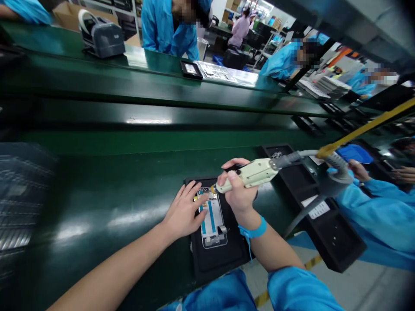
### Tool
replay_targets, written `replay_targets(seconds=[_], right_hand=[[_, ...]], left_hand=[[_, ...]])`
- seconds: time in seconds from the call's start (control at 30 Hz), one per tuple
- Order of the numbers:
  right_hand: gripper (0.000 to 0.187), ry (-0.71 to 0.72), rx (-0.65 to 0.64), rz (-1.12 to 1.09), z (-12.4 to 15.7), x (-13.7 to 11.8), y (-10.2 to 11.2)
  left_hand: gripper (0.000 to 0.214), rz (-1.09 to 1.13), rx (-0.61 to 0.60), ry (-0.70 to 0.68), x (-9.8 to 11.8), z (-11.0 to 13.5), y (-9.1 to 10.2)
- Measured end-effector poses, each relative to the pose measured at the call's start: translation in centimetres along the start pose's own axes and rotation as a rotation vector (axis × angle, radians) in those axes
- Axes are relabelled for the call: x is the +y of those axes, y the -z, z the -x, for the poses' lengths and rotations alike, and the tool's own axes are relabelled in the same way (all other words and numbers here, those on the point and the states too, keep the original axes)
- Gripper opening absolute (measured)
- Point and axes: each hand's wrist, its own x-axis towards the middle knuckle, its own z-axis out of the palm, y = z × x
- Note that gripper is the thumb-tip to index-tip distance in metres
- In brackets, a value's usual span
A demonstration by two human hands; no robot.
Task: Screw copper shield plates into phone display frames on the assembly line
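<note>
An opened phone [213, 220] with blue strips along its inside lies on a black fixture [220, 261] at the front of the bench. My left hand [186, 209] rests over the phone's left side, fingers stretched out and touching its upper part. In my right hand [239, 192] is a pale electric screwdriver [256, 172], gripped and slanted so its yellowish tip meets the top of the phone. Whether a screw sits under the tip is too small to tell. A blue wrist strap [256, 229] circles my right wrist.
To my right stands a long black tray [337, 237] with compartments and small parts. The screwdriver's cable [296, 154] runs off toward a yellow strap [366, 127]. A tape dispenser [105, 36] sits on the far ledge. A co-worker's blue sleeve [382, 211] is close by on the right.
</note>
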Motion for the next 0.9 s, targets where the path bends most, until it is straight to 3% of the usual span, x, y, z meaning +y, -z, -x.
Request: replay_targets(seconds=[0.17,0.9], right_hand=[[0.025,-0.069,-0.123,0.002,1.5,1.3,-1.5],[0.025,-0.062,-0.179,-0.041,2.1,1.7,-1.9]], left_hand=[[0.037,0.022,-0.012,0.003,0.2,0.2,-0.1],[0.043,0.021,-0.022,-0.005,0.1,0.3,-0.3]])
